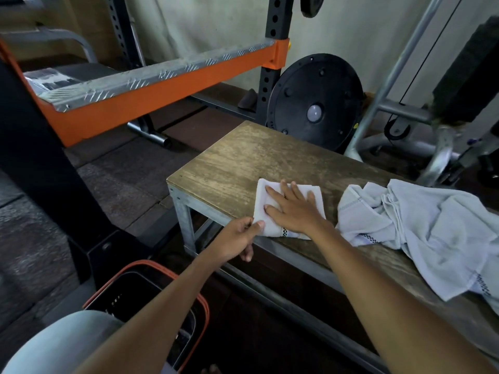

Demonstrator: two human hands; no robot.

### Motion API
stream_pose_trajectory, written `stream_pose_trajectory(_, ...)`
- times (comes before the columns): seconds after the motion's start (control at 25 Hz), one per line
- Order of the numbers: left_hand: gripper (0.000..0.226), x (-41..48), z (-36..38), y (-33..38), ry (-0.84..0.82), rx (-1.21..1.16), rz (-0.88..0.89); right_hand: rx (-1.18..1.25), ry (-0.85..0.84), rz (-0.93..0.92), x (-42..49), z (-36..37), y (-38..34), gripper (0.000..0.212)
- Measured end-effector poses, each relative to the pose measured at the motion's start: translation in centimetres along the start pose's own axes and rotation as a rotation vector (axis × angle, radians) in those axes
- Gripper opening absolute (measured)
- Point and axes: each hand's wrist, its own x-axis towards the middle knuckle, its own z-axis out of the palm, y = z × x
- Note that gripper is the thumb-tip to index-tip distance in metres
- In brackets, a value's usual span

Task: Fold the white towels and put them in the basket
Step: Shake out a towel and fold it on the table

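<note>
- From my remote seat I see the folded towel [314, 194] as a small white rectangle with a black-and-white checkered trim along its near hem.
- It lies flat on the wooden bench top [251, 163], near the bench's left end and close to the front edge.
- My right hand [294, 210] lies flat on top of it, fingers straight and spread, palm pressing the cloth down and covering most of its middle.
- My left hand [237, 240] pinches the towel's near left corner between thumb and curled fingers, right at the bench edge.
- The unfolded towels [432, 233] sit in a rumpled pale heap just to the right of the folded one, showing the same checkered trim.
- The basket [151, 263], black with an orange rim, stands on the floor below my left forearm, apart from the towel.
- A black weight plate [316, 103] leans behind the bench.
</note>
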Motion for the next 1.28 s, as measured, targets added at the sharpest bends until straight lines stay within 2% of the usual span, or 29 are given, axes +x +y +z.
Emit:
stream_pose_trajectory(0.12, 0.032, 0.5, -1.0, 0.5, 0.02, 0.235, 0.022, -0.022, 0.06, 0.011, 0.1, 0.3, -0.1, 0.063)
stream_pose_trajectory(0.24, 0.029, 0.0, -0.9, 0.2, 0.021, 0.313, 0.086, -0.025, 0.131, 0.014, -0.1, 0.8, -0.1, 0.062)
stream_pose_trajectory(0.36, 0.027, -0.8, -0.7, -0.9, -0.084, 0.215, 0.092, -0.005, 0.146, 0.006, -0.1, 0.9, 0.1, 0.061)
stream_pose_trajectory(0.48, 0.019, -0.7, -0.9, -1.0, 0.028, 0.233, 0.13, 0.032, 0.148, 0.011, 0.0, 1.0, 0.1, 0.062)
stream_pose_trajectory(0.6, 0.022, -0.4, -0.5, -0.6, 0.121, 0.203, 0.124, 0.043, 0.167, 0.021, -0.1, 1.1, 0.1, 0.063)
stream_pose_trajectory(0.76, 0.024, -0.3, -0.1, -0.4, 0.041, 0.025, 0.065, 0.057, 0.187, 0.024, -0.1, 1.0, 0.1, 0.06)
stream_pose_trajectory(0.84, 0.028, -0.3, 0.1, 0.0, 0.054, -0.008, 0.024, 0.059, 0.191, 0.027, -0.3, 1.2, 0.1, 0.058)
stream_pose_trajectory(0.96, 0.033, 0.4, 0.2, 1.3, 0.09, -0.002, -0.127, 0.11, 0.194, 0.0, -0.1, 1.1, 0.0, 0.055)
stream_pose_trajectory(1.08, 0.046, 2.0, 0.0, 2.3, 0.197, 0.333, -0.138, 0.129, 0.112, -0.011, 0.2, -0.1, 0.9, 0.058)
stream_pose_trajectory(1.16, 0.044, 3.0, -0.3, 2.3, 0.371, 0.58, -0.092, 0.037, 0.163, 0.058, -0.4, 0.0, 1.5, 0.068)
stream_pose_trajectory(1.2, 0.041, 3.4, -0.4, 2.3, 0.47, 0.645, -0.083, 0.004, 0.191, 0.118, -0.9, 0.5, 1.6, 0.075)
stream_pose_trajectory(1.28, 0.03, 4.2, 0.0, 2.8, 0.624, 0.634, 0.019, 0.048, 0.146, 0.162, -1.0, 1.1, 1.9, 0.08)
